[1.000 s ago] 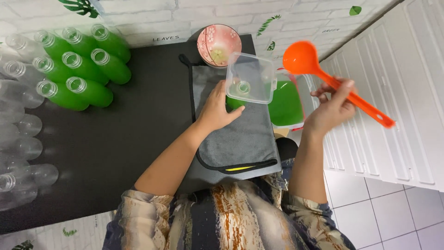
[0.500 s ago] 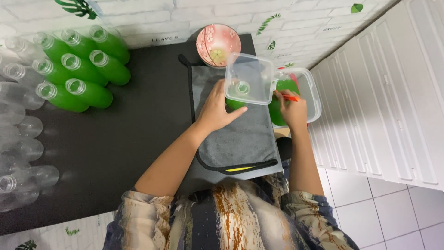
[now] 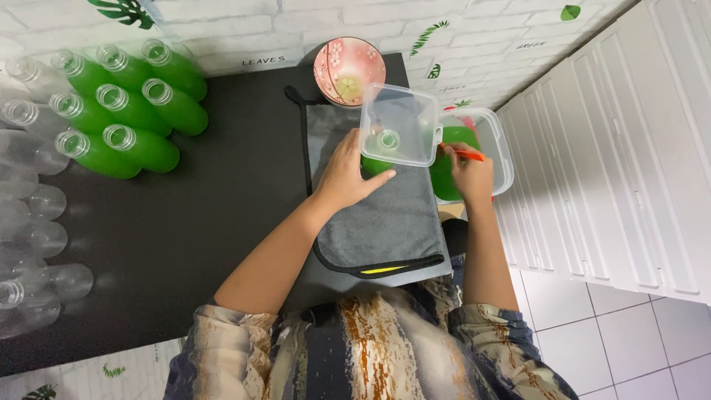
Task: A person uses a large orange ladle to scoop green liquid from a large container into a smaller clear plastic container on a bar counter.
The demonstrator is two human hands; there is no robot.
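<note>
We see the left hand (image 3: 346, 174) gripping a green bottle (image 3: 376, 161) under a clear square funnel (image 3: 400, 124); the right hand (image 3: 469, 174) holds an orange ladle handle (image 3: 466, 154) in the tub (image 3: 502, 152).

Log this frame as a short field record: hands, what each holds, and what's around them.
left hand: gripping a green-filled bottle standing on the grey towel
right hand: holding an orange ladle, dipped into the clear container of green liquid
funnel: clear square funnel sits over the bottle mouth
behind: pink bowl
far left: filled green bottles, empty clear bottles
surface: black table
</note>
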